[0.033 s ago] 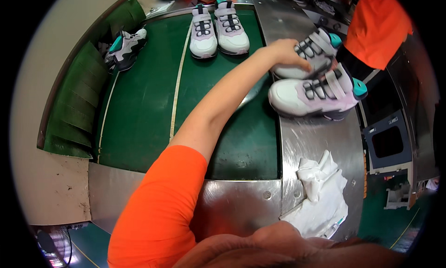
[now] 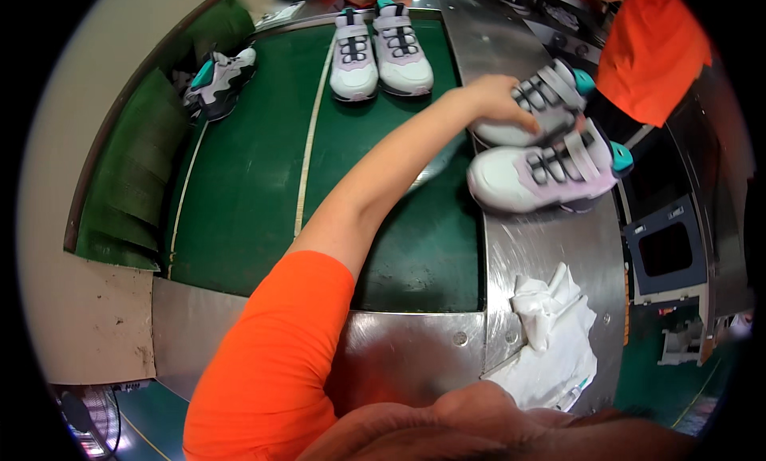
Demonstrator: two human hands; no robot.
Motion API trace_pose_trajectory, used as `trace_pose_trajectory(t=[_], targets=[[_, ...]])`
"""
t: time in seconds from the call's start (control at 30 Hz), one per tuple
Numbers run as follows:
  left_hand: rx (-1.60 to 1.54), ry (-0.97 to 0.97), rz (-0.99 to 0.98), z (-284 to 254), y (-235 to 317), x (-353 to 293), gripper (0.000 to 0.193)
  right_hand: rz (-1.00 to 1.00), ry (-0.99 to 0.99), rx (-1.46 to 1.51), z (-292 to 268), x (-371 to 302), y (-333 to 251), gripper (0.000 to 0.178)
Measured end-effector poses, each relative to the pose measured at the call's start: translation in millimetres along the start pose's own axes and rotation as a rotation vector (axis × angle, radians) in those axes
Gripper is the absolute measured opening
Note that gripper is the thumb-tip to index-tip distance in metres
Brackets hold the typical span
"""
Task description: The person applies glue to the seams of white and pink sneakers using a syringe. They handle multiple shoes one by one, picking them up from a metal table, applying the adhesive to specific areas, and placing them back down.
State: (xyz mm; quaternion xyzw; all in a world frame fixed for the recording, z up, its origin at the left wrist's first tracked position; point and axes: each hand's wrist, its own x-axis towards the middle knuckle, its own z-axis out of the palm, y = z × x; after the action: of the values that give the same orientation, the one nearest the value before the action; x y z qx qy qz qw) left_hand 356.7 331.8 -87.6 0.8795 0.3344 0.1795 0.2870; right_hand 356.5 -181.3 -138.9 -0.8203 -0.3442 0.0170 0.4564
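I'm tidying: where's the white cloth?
In the head view's lower right, the cloth lies on the metal ledge, nearer the camera than the right-hand shoes.

Shoe pair on belt, top centre of frame. Lone shoe upper left, by flap curtain. Two shoes right, over metal ledge; cloth on it, lower right.

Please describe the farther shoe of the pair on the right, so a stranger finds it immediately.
Right of the green surface runs a metal border. There, behind the nearer shoe, sits the farther shoe, the only one the left hand touches.
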Motion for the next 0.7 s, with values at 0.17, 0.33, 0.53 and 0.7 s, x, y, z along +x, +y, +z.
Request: trace_pose_trajectory(t=[0.17,0.33,0.53,0.7], targets=[[0.013,-0.137,0.167,18,52,-59,0.089,0.001,0.030,-0.017,-1,-2,-1,0.057],[-0.021,-0.107,0.077,12,67,-103,0.080,-0.045,0.073,0.023,-3,-3,-13,0.056],[0.111,-0.005,-0.180,-30,70,-233,0.077,-0.176,0.135,0.071,-3,-10,-18,0.055],[0.162,0.254,-0.327,-63,86,-430,0.073,-0.461,0.197,0.148,5,-27,9,0.059]])
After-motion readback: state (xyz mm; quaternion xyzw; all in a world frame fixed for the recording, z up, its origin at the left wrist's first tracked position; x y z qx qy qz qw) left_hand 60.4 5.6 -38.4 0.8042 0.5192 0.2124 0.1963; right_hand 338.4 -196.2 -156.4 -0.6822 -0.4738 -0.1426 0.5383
